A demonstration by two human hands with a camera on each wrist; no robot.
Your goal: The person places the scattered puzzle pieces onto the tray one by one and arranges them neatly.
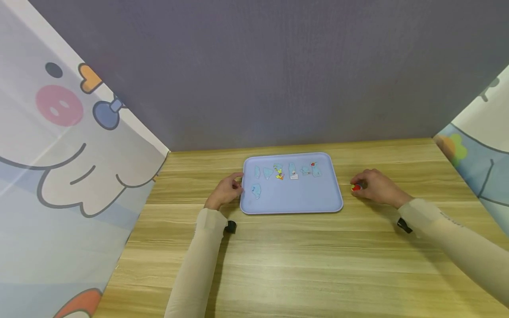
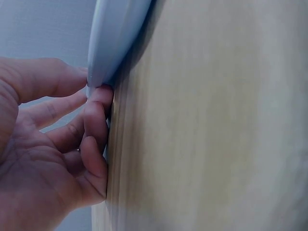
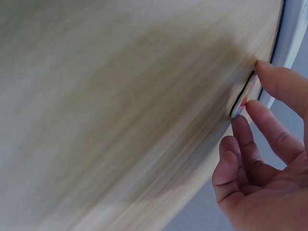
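A pale lilac tray lies on the wooden table. My left hand is at its left edge. In the left wrist view the thumb rests against the tray's rim, and the fingertips lie under it, the other fingers curled near the tabletop. To the right of the tray, my right hand pinches a small red and yellow puzzle piece between thumb and fingers. Seen edge-on in the right wrist view, this puzzle piece is thin with a dark edge, close over the wood.
On the tray, several light blue irregular pieces form an upper row, some with yellow or red prints. Another blue piece lies below the row at the left. A grey panel rises behind the table; cartoon-printed walls flank it.
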